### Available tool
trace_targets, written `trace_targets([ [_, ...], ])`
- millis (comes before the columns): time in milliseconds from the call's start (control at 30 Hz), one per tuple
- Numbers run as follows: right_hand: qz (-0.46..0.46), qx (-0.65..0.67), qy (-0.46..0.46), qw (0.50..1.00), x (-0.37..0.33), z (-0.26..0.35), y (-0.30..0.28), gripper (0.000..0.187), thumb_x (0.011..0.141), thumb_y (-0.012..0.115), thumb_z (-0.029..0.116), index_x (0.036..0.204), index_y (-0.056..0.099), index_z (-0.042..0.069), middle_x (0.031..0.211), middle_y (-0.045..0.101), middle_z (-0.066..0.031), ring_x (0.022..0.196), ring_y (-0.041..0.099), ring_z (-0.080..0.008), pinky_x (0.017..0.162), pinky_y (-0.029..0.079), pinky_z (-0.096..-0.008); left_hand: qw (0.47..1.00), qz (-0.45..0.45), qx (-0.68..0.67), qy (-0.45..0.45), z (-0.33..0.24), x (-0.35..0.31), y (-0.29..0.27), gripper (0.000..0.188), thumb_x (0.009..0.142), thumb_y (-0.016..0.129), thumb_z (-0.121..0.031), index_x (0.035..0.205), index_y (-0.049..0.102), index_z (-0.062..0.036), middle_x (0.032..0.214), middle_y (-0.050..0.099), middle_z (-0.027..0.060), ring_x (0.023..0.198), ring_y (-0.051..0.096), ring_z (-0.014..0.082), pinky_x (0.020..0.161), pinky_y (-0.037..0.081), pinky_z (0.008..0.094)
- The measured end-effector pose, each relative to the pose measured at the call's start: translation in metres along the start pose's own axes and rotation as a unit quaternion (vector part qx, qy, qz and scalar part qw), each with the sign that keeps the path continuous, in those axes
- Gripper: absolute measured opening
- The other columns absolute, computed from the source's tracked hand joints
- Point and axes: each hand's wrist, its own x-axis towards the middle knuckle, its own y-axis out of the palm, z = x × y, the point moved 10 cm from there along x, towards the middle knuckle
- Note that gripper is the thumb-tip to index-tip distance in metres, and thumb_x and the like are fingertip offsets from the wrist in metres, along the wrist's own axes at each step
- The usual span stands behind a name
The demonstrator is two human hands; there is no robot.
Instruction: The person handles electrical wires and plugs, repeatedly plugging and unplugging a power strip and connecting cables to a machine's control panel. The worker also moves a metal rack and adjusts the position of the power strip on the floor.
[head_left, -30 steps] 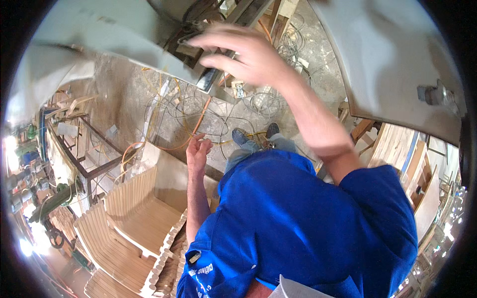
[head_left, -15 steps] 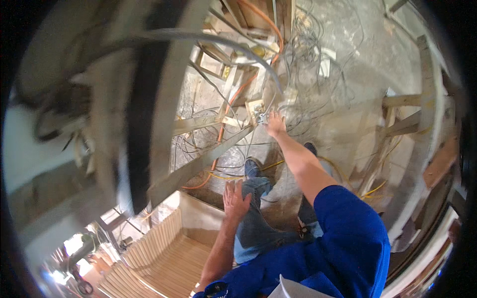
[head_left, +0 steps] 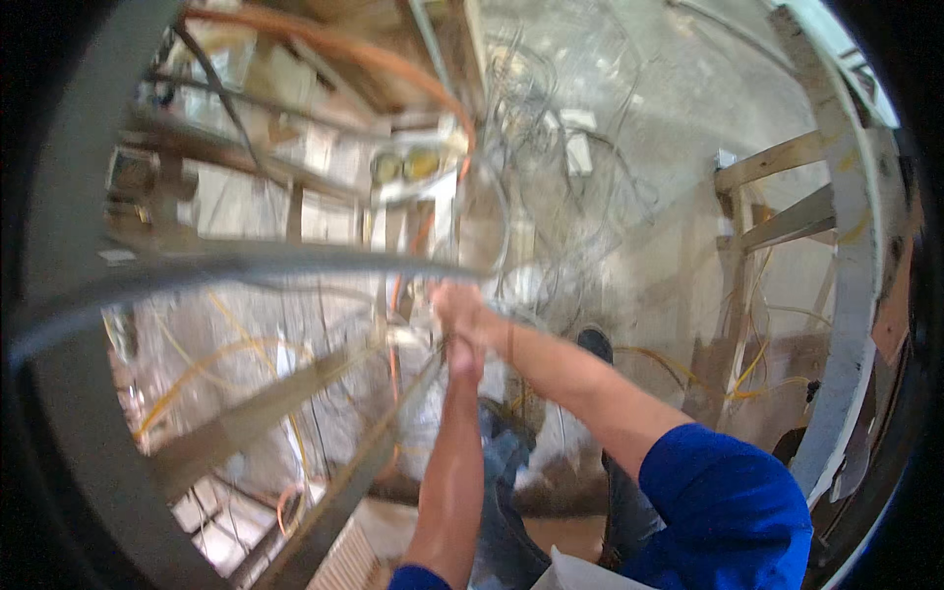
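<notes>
Since the earlier frame, the left hand (head_left: 465, 362) has moved from near the left leg (head_left: 503, 536) to meet the right hand (head_left: 460, 307). At left, a grey cable (head_left: 256, 261) arcs to just above the hands; a wooden rail (head_left: 265, 411) slopes toward them. Both hands are together; blur prevents determining grip. Reach appears complete; remaining work is not discernible. At right: 1 wooden frame (head_left: 777, 162).

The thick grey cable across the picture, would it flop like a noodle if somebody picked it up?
Probably not quite: the grey cable makes one wide, smooth curve, so it's likely bendy but a bit springy. Its long, rounded shape might let it twist when held. It could snag too, since loose loops of wire lie nearby.
</notes>
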Motion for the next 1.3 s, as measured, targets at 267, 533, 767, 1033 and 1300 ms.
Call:
trace_targets([
  [267,-0.037,0.012,0.029,0.999,-0.007,-0.030,-0.019,0.022,0.089,0.062,0.016,0.108,0.069,0.008,0.108,0.070,-0.0216,0.096,0.071,-0.0348,0.084,0.056,-0.0485,0.956,-0.133,-0.260,0.027,0.003,0.043,-0.009,0.038,0.106,0.038,-0.017,0.133,0.052,0.0039,0.125,0.065,0.0151,0.114,0.065,0.0260,0.099,0.055,0.0387],
  [533,-0.081,0.198,0.042,0.976,-0.015,-0.049,0.005,0.021,0.081,0.059,0.011,0.094,0.069,-0.003,0.095,0.068,-0.0301,0.092,0.067,-0.0472,0.081,0.055,-0.0546,0.942,-0.134,-0.305,0.030,-0.013,0.038,-0.002,0.037,0.103,0.036,-0.018,0.121,0.059,0.0038,0.114,0.068,0.0152,0.107,0.067,0.0275,0.095,0.056,0.0412],
  [767,-0.032,0.198,0.105,0.974,-0.028,-0.056,0.011,0.033,0.077,0.061,0.012,0.108,0.066,-0.001,0.100,0.069,-0.0285,0.093,0.068,-0.0461,0.084,0.056,-0.0541,0.987,-0.158,-0.031,-0.009,-0.003,0.038,-0.021,0.021,0.097,0.051,-0.013,0.116,0.058,-0.0058,0.109,0.067,0.0113,0.098,0.067,0.0235,0.082,0.057,0.0391],
  [1033,0.008,0.128,0.069,0.989,-0.029,-0.063,-0.001,0.047,0.069,0.067,0.012,0.115,0.065,0.005,0.101,0.071,-0.0239,0.096,0.068,-0.0438,0.086,0.055,-0.0518,0.992,-0.125,0.012,-0.025,0.014,0.046,-0.049,0.042,0.093,0.057,-0.009,0.132,0.044,-0.0066,0.118,0.062,0.0125,0.106,0.064,0.0264,0.093,0.051,0.0442],
  [1300,0.053,0.073,0.065,0.994,-0.046,-0.061,-0.016,0.070,0.070,0.069,0.012,0.139,0.054,0.012,0.126,0.064,-0.0183,0.122,0.059,-0.0371,0.102,0.045,-0.0554,0.991,-0.115,0.054,-0.038,0.027,0.011,-0.050,0.060,0.091,0.064,-0.011,0.146,0.039,-0.0066,0.122,0.060,0.0126,0.109,0.060,0.0254,0.092,0.052,0.0430],
])
